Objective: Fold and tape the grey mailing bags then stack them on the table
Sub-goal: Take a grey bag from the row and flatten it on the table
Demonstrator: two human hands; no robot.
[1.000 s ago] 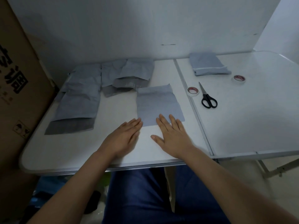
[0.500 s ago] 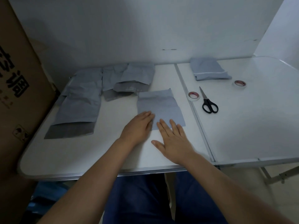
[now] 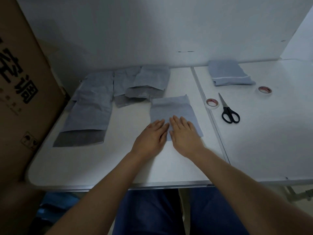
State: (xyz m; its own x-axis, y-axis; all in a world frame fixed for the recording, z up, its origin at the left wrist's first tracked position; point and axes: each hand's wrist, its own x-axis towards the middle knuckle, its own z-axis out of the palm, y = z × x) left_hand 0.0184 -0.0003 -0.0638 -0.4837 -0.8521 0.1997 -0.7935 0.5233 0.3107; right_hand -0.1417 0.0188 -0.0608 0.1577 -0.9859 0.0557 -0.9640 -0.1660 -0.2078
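Observation:
A grey mailing bag [image 3: 172, 108] lies flat in the middle of the white table [image 3: 101, 160]. My left hand [image 3: 150, 136] and my right hand [image 3: 184, 133] rest side by side, palms down and fingers straight, on the bag's near edge. Several unfolded grey bags [image 3: 94, 102] lie spread at the back left. A folded grey bag [image 3: 227, 75] sits at the back right. One tape roll [image 3: 212, 103] lies just right of the flat bag, and a second tape roll [image 3: 265, 90] lies farther right.
Black-handled scissors [image 3: 227, 111] lie between the two tape rolls. A tall cardboard box [image 3: 22, 92] stands against the table's left side. A seam [image 3: 210, 116] splits the tabletop into two halves. White walls close off the back.
Both hands slid forward onto the bag's near edge and came together. The left hand moved right, from the bare table to beside the right hand.

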